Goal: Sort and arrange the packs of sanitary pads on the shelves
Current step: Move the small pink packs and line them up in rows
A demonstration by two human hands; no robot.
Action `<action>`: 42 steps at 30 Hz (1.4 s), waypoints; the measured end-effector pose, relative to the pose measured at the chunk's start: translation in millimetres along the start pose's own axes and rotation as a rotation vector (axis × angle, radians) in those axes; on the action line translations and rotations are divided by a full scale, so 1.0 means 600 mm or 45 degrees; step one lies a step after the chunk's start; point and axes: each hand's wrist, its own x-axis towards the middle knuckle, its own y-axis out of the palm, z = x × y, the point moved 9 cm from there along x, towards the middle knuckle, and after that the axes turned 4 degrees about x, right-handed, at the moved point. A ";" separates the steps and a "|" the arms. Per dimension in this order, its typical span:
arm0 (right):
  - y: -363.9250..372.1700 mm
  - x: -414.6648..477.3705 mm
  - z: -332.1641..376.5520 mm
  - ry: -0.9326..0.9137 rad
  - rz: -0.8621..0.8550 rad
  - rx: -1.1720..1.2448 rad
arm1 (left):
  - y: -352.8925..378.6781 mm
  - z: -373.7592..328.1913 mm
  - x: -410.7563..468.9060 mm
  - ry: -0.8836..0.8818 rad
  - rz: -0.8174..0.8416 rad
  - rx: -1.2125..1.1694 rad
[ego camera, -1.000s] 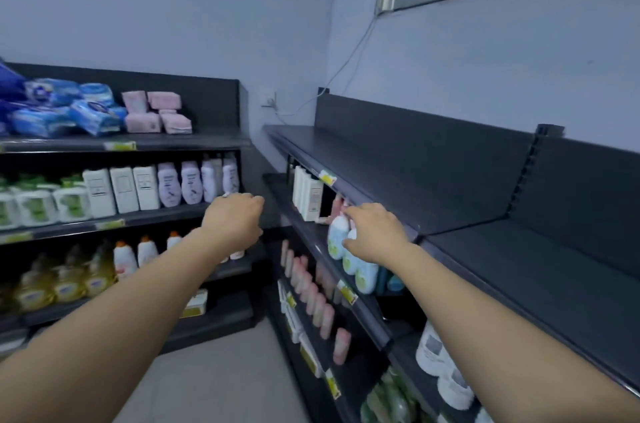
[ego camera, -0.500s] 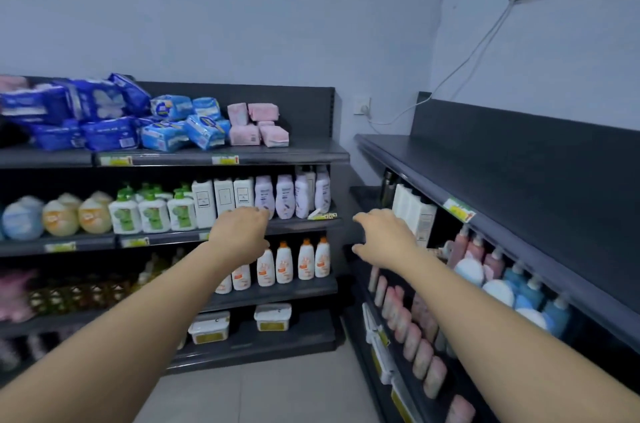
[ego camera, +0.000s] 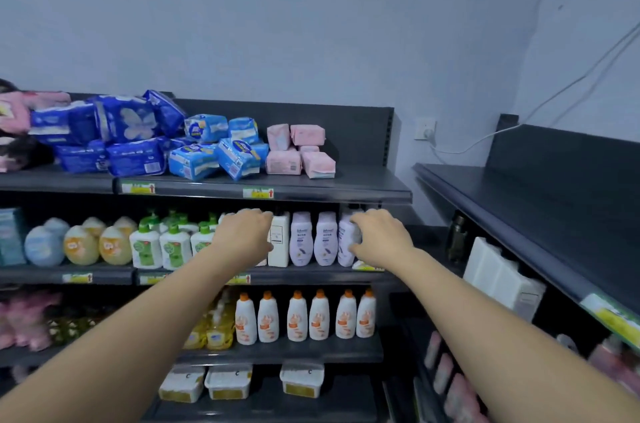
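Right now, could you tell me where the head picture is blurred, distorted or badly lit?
Head view: dim, bluish, even light, no glare; the pad packs on the top shelf are sharp; pink bottles at bottom right are smeared; the wide lens bows shelf edges.

Open room on top shelf (ego camera: 367,181) right of pink packs (ego camera: 300,154); close-set bottles (ego camera: 313,239) below.
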 end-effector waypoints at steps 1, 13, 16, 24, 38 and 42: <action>0.002 0.033 -0.004 -0.013 -0.007 0.001 | 0.002 0.006 0.029 -0.019 -0.007 -0.011; 0.069 0.347 -0.038 -0.088 -0.014 0.035 | 0.088 0.057 0.308 -0.086 0.006 -0.091; 0.094 0.418 -0.040 -0.087 -0.015 0.067 | 0.118 0.076 0.380 -0.095 -0.003 -0.105; 0.149 0.625 -0.052 -0.014 -0.026 0.163 | 0.178 0.127 0.598 -0.024 -0.071 -0.060; 0.237 0.808 -0.116 0.251 0.022 0.318 | 0.271 0.142 0.816 -0.111 0.075 -0.162; 0.225 0.815 -0.146 0.356 -0.027 0.633 | 0.270 0.135 0.813 -0.109 0.122 -0.269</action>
